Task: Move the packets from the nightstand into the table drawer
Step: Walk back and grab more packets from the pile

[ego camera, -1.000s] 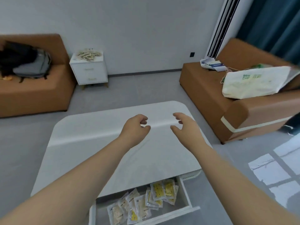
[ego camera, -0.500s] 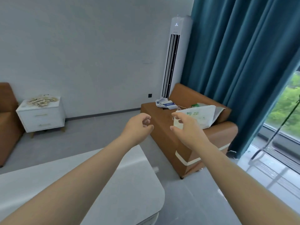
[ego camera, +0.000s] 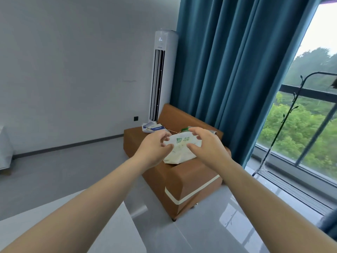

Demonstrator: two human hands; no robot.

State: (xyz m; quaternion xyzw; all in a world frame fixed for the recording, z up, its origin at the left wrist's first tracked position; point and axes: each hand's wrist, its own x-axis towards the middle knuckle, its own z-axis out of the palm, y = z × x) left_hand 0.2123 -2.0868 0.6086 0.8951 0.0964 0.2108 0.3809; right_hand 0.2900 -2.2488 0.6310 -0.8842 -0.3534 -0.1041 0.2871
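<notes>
Mostly cut-off stuff here. Only a white sliver of the nightstand (ego camera: 5,148) showed at the left edge, top cropped, so I couldn't see the packets (they sat outside my view, if anywhere). The table (ego camera: 120,234) came in as one rounded, smooth, pale corner at bottom left, partly under the left forearm; its drawer was out of frame.

Left hand (ego camera: 155,148) and right hand (ego camera: 206,145) were raised mid-air, near each other but apart, fingers loosely curled and gripping nothing. They overlapped a white crinkly plastic bag (ego camera: 180,154) with green print, hiding its sides; the bag lay on the sofa (ego camera: 191,179) behind them, not in the hands.

The sofa was boxy, tan, leather-like, with a cream stripe near its base. Some blue-white paper items (ego camera: 153,127) lay at its far end, too small to read. Behind it stood a tall white air conditioner (ego camera: 162,73) with dark vertical slots, then a heavy teal curtain (ego camera: 237,70) in deep folds. The window (ego camera: 310,128) was cropped at right, blurry green trees beyond. The floor was grey and glossy.
</notes>
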